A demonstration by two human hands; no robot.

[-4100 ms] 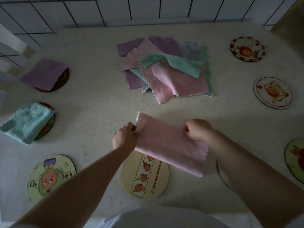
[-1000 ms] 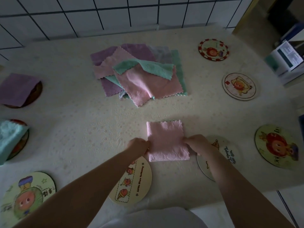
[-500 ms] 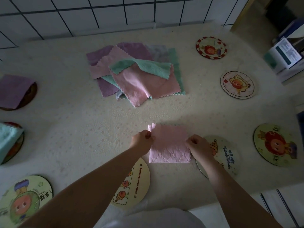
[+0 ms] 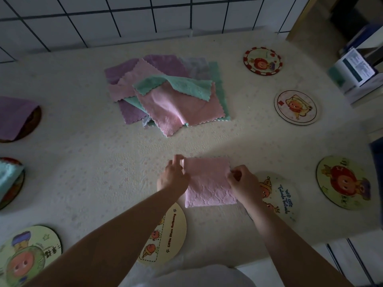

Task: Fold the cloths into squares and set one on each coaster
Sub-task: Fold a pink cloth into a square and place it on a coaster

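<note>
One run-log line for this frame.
step: squaring fold | left hand: pinches pink cloth | right hand: pinches cloth | cloth: on table, off coaster | pile: waiting

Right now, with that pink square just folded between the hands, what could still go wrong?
1. Both hands, left hand and right hand, pinch only the edges of the folded pink cloth, so its layers might spring open when lifted.
2. It lies between the "We are" coaster and the yellow coaster, touching neither squarely; it could land off-centre.

Pink cloth — folded square — flat between two cartoon coasters.
</note>
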